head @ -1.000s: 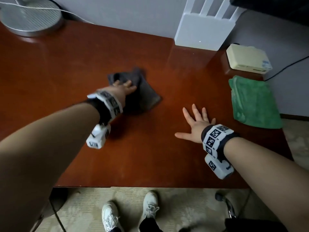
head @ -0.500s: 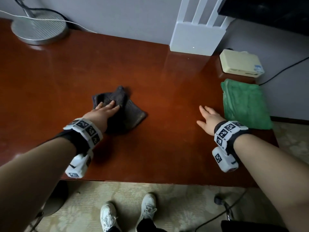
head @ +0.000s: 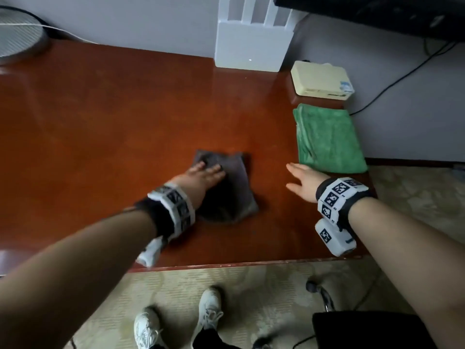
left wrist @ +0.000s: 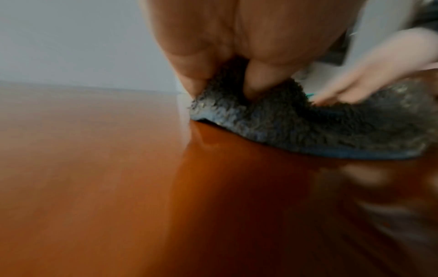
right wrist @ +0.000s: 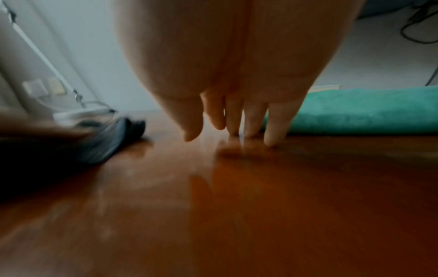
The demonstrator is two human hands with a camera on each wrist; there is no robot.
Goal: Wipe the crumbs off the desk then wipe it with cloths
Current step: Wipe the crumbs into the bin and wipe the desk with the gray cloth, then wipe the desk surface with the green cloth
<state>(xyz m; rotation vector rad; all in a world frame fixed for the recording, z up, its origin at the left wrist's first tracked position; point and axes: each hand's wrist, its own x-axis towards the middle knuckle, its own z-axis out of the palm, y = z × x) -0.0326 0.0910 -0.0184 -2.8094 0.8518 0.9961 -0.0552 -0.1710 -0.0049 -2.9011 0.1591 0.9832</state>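
Observation:
A dark grey cloth lies on the red-brown desk, near its front edge. My left hand presses flat on the cloth's left part, fingers straight. The left wrist view shows the fingers sinking into the fluffy cloth. My right hand rests open on the bare desk to the right of the cloth, its fingertips touching the wood. A folded green cloth lies just beyond it at the desk's right edge and shows in the right wrist view. I see no crumbs.
A white router stands against the back wall, a cream box beside it. A round metal base sits at the back left. The desk's front edge is close to my wrists. A black chair is below right.
My left hand has slid the grey cloth toward the front edge and to the right. My right hand has moved right across the desk, ending beside the green cloth.

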